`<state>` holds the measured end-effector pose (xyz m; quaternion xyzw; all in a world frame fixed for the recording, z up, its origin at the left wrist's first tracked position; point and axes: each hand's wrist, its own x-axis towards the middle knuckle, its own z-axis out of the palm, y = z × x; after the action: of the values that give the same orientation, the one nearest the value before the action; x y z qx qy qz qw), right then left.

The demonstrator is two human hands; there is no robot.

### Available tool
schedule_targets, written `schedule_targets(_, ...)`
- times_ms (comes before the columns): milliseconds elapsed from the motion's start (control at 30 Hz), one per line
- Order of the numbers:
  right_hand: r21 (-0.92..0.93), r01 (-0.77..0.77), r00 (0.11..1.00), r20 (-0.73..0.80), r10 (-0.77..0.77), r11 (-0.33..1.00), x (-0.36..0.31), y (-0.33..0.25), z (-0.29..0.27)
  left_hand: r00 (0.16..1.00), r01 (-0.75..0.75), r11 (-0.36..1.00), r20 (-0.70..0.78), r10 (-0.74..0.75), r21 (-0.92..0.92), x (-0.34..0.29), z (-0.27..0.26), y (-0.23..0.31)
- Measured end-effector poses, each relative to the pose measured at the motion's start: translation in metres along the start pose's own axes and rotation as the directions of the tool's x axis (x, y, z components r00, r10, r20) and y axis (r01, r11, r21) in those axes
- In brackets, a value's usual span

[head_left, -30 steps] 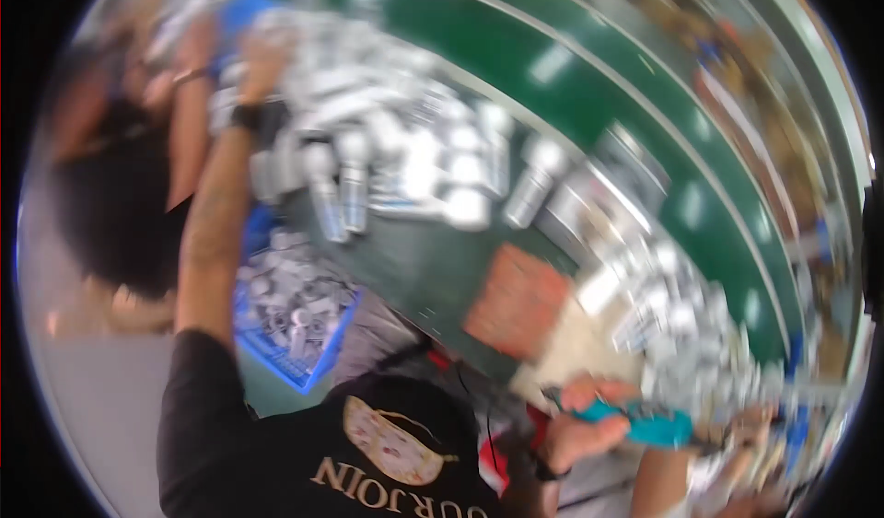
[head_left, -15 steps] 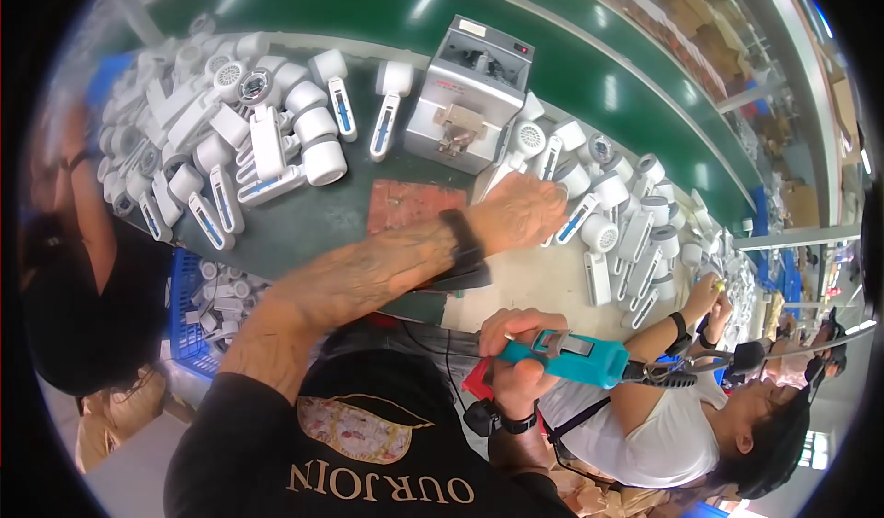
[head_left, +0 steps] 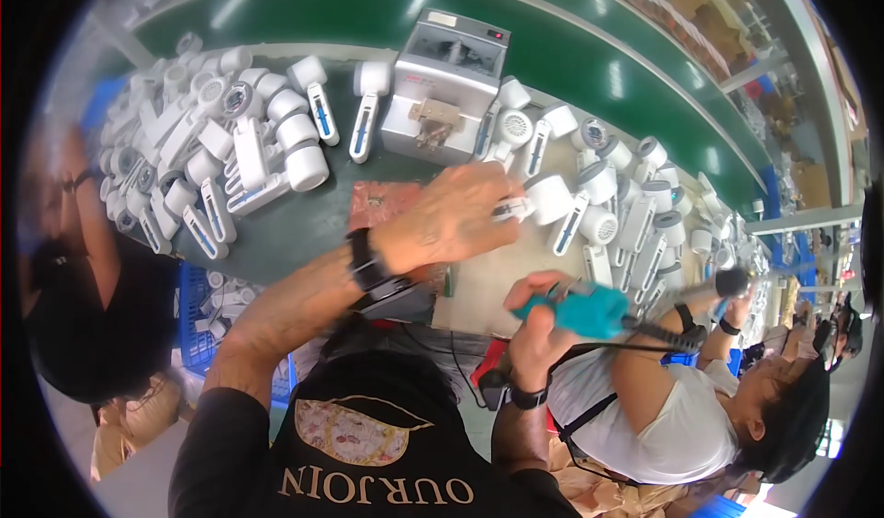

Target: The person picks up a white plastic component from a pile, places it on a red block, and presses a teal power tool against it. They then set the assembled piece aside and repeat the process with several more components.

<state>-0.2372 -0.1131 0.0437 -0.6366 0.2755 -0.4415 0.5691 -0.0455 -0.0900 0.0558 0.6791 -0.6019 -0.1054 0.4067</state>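
Note:
My left hand is closed around the narrow handle of a white handheld fan, above the pale part of the bench. The fingers hide much of the handle, and the fan's rounded head seems to be the one just right of the fingertips. Lower and to the right, my right hand grips a teal electric screwdriver, with a coiled cord at its far end. Motion blurs the tool, and its tip cannot be made out. Beside my left hand lies a flat red block.
A silver screw feeder stands at the back middle. White handheld fans are heaped at left, and more fans at right. A blue crate sits below the bench. Co-workers are at both sides, one in a white shirt.
My left hand has drawn back leftward from the right-hand fans, with a fan in its fingers. My right hand has moved slightly right and up with the screwdriver. The view has shifted a little.

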Motion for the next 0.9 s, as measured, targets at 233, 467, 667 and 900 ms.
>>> schedule_targets(233,0.045,0.049,0.992,0.11,-0.054,0.998,0.037,0.016,0.022,0.997,-0.062,0.986,0.047,0.055,0.154,-0.064,-0.041,-0.023)
schedule_targets(467,0.161,0.061,0.988,0.131,-0.083,0.985,0.042,-0.026,0.06,0.984,-0.114,0.982,-0.117,0.132,0.15,-0.083,-0.028,-0.041)
schedule_targets(667,0.268,0.134,0.965,0.185,-0.187,0.954,0.077,-0.016,0.098,0.998,-0.028,0.999,0.065,0.025,0.039,-0.076,-0.043,-0.061)
schedule_targets(900,0.118,0.171,0.964,0.183,-0.191,0.978,0.133,-0.012,0.149,0.983,-0.145,0.981,-0.09,0.157,0.129,-0.086,-0.035,-0.068)
